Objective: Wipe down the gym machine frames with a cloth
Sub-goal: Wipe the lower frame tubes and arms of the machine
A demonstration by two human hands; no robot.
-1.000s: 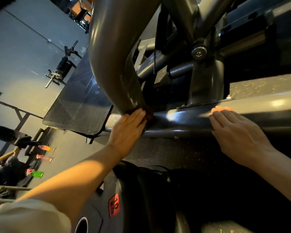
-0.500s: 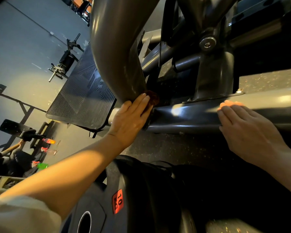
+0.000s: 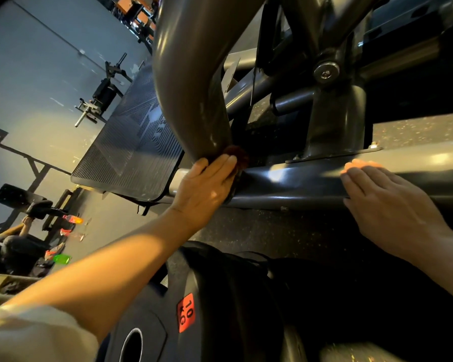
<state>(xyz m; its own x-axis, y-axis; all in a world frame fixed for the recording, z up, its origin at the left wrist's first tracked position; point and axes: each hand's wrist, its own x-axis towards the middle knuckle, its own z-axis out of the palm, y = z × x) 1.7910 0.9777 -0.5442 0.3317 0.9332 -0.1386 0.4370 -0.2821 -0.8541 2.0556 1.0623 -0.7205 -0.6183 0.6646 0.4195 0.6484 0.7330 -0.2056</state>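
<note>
A thick grey curved tube of the gym machine meets a dark horizontal beam. My left hand presses a dark reddish-brown cloth into that joint with fairly straight fingers. Only the cloth's fuzzy edge shows past my fingertips; the rest is hidden under the hand. My right hand rests flat on the beam further right, fingers straight, holding nothing.
A ribbed black footplate lies left of the joint. A bolted upright post stands on the beam between my hands. A black 10 kg weight plate sits below my left forearm. Another person and bottles are at the lower left.
My left hand has slid the cloth a little up and round the base of the curved tube, so more cloth shows past the fingertips. My right hand stays flat on the beam.
</note>
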